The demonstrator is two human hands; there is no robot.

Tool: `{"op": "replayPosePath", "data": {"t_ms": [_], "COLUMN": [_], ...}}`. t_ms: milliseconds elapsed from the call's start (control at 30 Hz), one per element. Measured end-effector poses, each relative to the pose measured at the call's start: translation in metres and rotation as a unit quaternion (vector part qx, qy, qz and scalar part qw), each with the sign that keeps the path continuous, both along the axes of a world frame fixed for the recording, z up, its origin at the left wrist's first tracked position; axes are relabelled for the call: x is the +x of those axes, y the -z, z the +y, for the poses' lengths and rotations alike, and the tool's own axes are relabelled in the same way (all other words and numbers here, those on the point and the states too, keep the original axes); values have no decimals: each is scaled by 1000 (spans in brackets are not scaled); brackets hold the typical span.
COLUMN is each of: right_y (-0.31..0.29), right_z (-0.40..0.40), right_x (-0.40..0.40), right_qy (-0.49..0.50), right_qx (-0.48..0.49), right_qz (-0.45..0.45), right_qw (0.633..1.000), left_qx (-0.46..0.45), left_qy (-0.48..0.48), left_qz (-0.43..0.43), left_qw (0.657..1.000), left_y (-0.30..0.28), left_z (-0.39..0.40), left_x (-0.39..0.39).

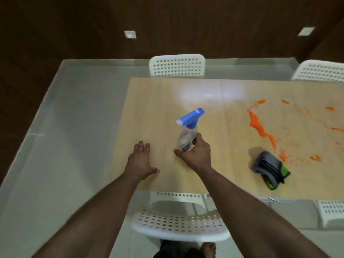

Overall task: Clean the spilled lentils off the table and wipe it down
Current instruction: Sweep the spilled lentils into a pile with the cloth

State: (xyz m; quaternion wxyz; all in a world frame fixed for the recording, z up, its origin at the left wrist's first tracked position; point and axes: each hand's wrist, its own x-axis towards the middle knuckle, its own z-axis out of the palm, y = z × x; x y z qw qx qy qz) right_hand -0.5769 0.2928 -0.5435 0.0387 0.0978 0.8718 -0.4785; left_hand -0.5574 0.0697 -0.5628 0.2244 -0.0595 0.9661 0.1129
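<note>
I am seeing my left hand (141, 161) lying flat on the pale wooden bench (158, 108), palm down with the fingers spread and its grip loose around nothing. Just to its right, my right hand (196, 154) is wrapping its grip around the lower body of a clear plastic spray bottle with a blue trigger head (188, 131), which is standing tilted with the nozzle pointing left. Further right, a folded grey cloth with a green edge (270, 169) is lying near the bench's front edge, touching neither hand. Beyond it and to its right, the spilled orange lentils (260, 127) are sitting in a thick streak running diagonally toward the cloth, with thinner scatter and small clumps spreading over the bench's right side. White perforated plastic chairs (177, 225) are standing at the near and far sides of the bench.
</note>
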Motion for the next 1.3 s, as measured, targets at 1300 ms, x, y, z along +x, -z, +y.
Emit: {"op": "replayPosePath", "data": {"t_ms": [1300], "right_y": [14], "right_z": [-86], "right_x": [-33], "right_qy": [-192], "right_qx": [67], "right_qz": [-37], "right_qw": [978], "left_qx": [-29], "left_qy": [22], "left_qz": [109], "left_qw": [993], "left_y": [-15], "left_z": [-36], "left_x": [20]}}
